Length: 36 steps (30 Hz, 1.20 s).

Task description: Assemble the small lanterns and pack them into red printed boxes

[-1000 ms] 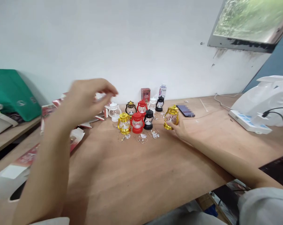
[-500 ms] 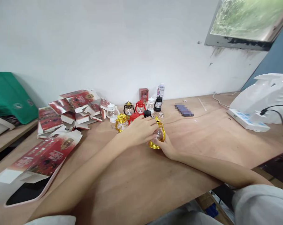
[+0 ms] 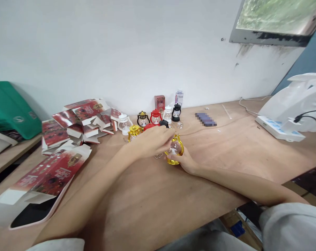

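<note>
A small gold lantern (image 3: 175,148) with a clear round globe is upright, just above or on the table. My right hand (image 3: 187,161) is closed around its lower right side, with the thumb across the front near the base. My left hand (image 3: 154,141) reaches in from the left, its fingers bent and pressed together at the lantern's upper left side. Whatever those fingertips pinch is hidden. Bent pieces of thin wire (image 3: 158,156) lie under my left hand. Behind it, a red lantern (image 3: 149,127) and a black-topped lantern (image 3: 163,123) are partly covered.
More lanterns stand behind: gold (image 3: 134,131), white (image 3: 125,124), bronze (image 3: 143,120) and black (image 3: 176,112). Torn red cartons (image 3: 76,122) pile up at left. A bottle (image 3: 179,97) and red box (image 3: 159,103) stand by the wall; a power strip (image 3: 279,129) lies right.
My left fingers have closed up and shifted slightly at the lantern's upper left. The gold lantern has turned a little in my right hand, showing more of its globe. The view has shifted slightly.
</note>
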{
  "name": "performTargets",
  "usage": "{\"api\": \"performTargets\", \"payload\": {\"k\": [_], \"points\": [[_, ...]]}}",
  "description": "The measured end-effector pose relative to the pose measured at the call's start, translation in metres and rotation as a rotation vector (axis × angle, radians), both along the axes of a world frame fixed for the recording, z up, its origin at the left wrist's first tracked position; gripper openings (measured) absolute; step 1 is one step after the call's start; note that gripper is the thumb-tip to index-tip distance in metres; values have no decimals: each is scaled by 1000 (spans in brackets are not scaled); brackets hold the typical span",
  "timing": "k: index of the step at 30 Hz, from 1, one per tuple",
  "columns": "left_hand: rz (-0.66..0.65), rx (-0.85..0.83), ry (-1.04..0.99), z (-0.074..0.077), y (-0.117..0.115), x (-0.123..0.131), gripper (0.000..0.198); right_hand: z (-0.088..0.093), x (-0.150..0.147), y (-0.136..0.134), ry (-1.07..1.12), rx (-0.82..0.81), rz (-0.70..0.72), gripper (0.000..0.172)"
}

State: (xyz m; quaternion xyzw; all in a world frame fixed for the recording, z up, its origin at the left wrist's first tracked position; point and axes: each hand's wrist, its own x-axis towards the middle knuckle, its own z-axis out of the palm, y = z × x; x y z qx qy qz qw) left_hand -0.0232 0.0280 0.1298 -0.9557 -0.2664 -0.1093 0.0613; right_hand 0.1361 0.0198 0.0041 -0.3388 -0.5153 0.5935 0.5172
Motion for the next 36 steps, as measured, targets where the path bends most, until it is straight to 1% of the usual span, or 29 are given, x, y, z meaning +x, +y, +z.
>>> {"api": "performTargets", "payload": {"k": [3, 4, 6, 8, 11, 13, 14, 15, 18, 20, 22, 24, 25, 28, 30, 32, 34, 36], "points": [[-52, -222, -191, 11, 0, -12, 8, 0, 1, -2, -10, -23, 93, 42], [-69, -277, -231, 11, -1, -14, 9, 0, 1, -2, -6, -26, 115, 42], [-89, -333, -276, 7, -1, -12, 9, -2, 1, -1, 7, -39, 129, 41], [-96, -330, -258, -2, -2, -3, 10, -4, 1, 0, 24, -47, 117, 37], [-70, -229, -75, -17, -6, 13, 12, -8, -1, 4, 48, -6, 38, 33], [-62, -161, 35, -19, -10, 19, 15, -10, -1, 5, 41, 35, -29, 35], [-72, -156, 40, -17, -12, 18, 15, -9, -1, 4, 25, 49, -38, 37], [-87, -174, 3, -12, -14, 16, 14, -8, 0, 4, 0, 60, -23, 38], [-119, -291, -264, 9, -19, -1, 11, -2, 4, -1, -137, 151, 115, 41], [-99, -386, -415, 21, -21, -11, 7, 1, 7, -5, -282, 303, 191, 44], [-90, -508, -446, 24, -20, -14, 6, 1, 9, -8, -414, 474, 233, 46], [-100, -617, -418, 18, -18, -9, 7, -1, 10, -10, -487, 587, 241, 44], [-104, -652, -407, 12, -17, -4, 8, -3, 10, -10, -502, 610, 242, 43], [-64, -683, -401, -8, -10, 11, 13, -6, 10, -11, -519, 584, 262, 41], [-25, -703, -399, -17, -5, 16, 14, -7, 10, -10, -504, 554, 273, 42], [8, -725, -422, -19, -3, 16, 13, -6, 10, -9, -483, 539, 263, 44], [9, -727, -471, -14, -2, 12, 13, -5, 10, -8, -464, 527, 251, 46], [-30, -727, -505, -7, -4, 7, 12, -5, 10, -6, -439, 508, 267, 47]]}}
